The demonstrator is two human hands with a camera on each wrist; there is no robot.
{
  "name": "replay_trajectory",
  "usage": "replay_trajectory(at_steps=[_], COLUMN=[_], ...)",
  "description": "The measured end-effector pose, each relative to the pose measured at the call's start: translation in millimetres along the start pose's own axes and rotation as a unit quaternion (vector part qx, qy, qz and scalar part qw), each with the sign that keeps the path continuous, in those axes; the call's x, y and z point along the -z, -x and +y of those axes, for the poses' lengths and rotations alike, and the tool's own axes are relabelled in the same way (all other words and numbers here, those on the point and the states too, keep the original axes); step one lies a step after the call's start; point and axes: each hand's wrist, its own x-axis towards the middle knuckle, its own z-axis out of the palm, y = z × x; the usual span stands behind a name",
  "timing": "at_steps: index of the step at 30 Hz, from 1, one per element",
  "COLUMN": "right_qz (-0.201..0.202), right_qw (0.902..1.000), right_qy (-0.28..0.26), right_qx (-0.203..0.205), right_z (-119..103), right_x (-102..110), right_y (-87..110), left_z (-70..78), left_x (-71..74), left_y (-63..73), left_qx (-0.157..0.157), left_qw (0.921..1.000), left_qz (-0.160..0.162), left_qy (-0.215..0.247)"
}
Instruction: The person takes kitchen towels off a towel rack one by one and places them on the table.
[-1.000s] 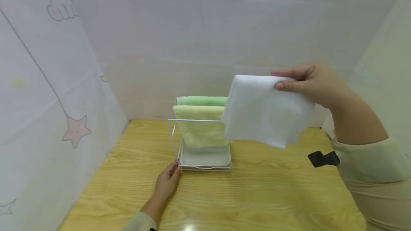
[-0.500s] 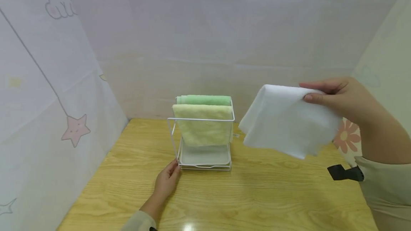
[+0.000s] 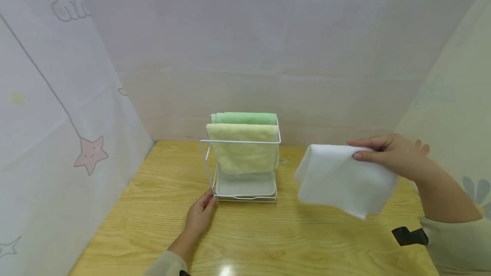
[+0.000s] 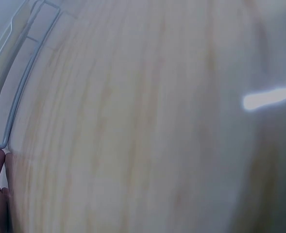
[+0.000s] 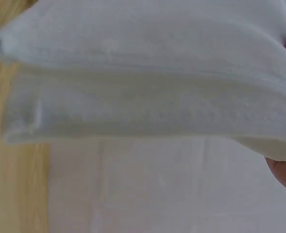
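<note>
My right hand (image 3: pixel 391 156) pinches the top fold of a white towel (image 3: pixel 343 180), which hangs folded over the table to the right of the rack. Thumb in front, fingers behind, it fills most of the right wrist view. My left hand (image 3: pixel 200 214) holds the front left bottom corner of a white wire rack (image 3: pixel 239 142); its fingertips are right at that corner in the left wrist view. A folded yellow towel (image 3: pixel 242 154) drapes over a rack bar, with a green towel (image 3: pixel 245 118) behind it.
At the rack's base is a shallow white tray (image 3: pixel 245 186). The rack stands on a wood-grain table (image 3: pixel 291 242). Pale fabric walls (image 3: pixel 245 46) enclose it at the back and sides. A small white tag (image 3: pixel 283 161) shows beside the rack.
My right hand has carried the white towel rightward away from the rack, then lowered it toward the table. My left hand and the rack have stayed in place.
</note>
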Motion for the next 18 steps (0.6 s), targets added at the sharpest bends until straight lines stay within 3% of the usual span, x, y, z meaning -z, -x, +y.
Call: replay_trajectory(at_steps=[8, 18], right_qz=[-0.072, -0.123], right_qw=[0.9937, 0.9884], right_qy=[-0.079, -0.058], right_qx=[0.032, 0.068], right_z=[27, 49], right_x=[-37, -69], right_y=[4.0, 13.7], left_z=[0.5, -0.7], left_x=[-0.5, -0.5], left_y=[-0.8, -2.1], left_qx=[0.003, 0.001], left_qw=[1.0, 1.0], left_qz=[-0.006, -0.007], left_qy=[-0.001, 0.003])
